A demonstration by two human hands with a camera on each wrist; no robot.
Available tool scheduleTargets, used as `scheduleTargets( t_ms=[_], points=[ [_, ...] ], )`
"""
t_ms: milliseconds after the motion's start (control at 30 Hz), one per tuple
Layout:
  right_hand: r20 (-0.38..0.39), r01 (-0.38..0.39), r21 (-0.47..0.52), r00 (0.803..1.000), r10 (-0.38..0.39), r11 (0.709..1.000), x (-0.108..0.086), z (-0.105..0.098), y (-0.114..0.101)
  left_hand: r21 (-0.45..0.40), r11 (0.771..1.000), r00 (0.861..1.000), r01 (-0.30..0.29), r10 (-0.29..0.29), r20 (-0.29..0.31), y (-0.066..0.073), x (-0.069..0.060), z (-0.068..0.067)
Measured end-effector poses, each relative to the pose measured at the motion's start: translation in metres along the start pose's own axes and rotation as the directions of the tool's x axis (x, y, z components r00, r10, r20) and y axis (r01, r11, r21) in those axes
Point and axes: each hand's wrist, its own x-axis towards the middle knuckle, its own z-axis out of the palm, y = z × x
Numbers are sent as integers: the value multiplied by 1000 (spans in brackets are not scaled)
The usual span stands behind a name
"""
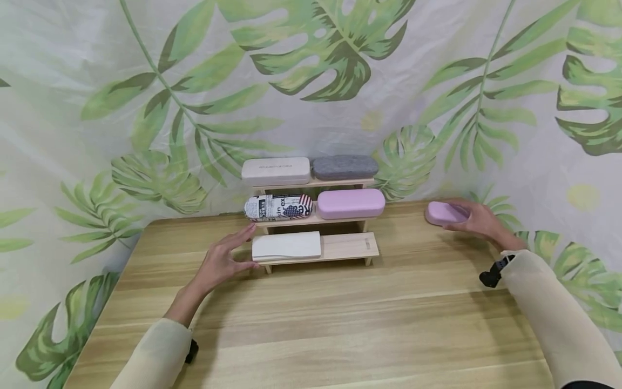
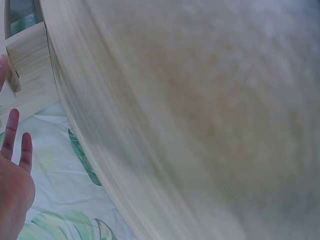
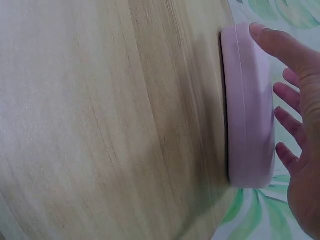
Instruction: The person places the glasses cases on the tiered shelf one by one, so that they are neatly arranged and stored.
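At the table's back right, my right hand (image 1: 478, 219) grips a lilac glasses case (image 1: 439, 213). In the right wrist view, the thumb lies on one end of the case (image 3: 247, 110) and the fingers reach along its far side. My left hand (image 1: 225, 260) touches the left end of a three-step wooden stand (image 1: 349, 246), fingers fairly straight. On the stand's bottom step lies a white case (image 1: 285, 246). The middle step holds a newspaper-print case (image 1: 278, 208) and a larger pink-purple case (image 1: 351, 203).
A white hard case (image 1: 275, 170) and a grey fabric case (image 1: 345, 167) sit on the top step. The stand is near the back edge of a wood-grain table (image 1: 340, 324). Behind hangs a leaf-print cloth (image 1: 311, 124).
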Motion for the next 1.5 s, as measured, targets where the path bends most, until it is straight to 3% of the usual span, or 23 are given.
scheduleTargets(
  t_ms=[467, 667, 1000, 1233, 1500],
  points=[
    [48, -61, 10, 997, 61, 998, -2, -2, 3, 24, 1000, 1000, 10, -10, 16, 1, 1, 0],
    [50, -39, 4, 998, 39, 999, -4, 0, 7, 23, 1000, 1000, 12, -12, 16, 0, 1, 0],
    [67, 77, -35, 995, -74, 996, -10, -3, 9, 31, 1000, 1000, -1, 1, 8, 2, 1, -1],
    [118, 62, -49, 991, -56, 997, -14, -9, 5, 34, 999, 1000, -6, 6, 4, 2, 0, 0],
    [99, 85, -111, 992, -74, 990, -22, -9, -1, 32, 999, 1000, -2, 2, 4, 1, 1, 1]
  ],
)
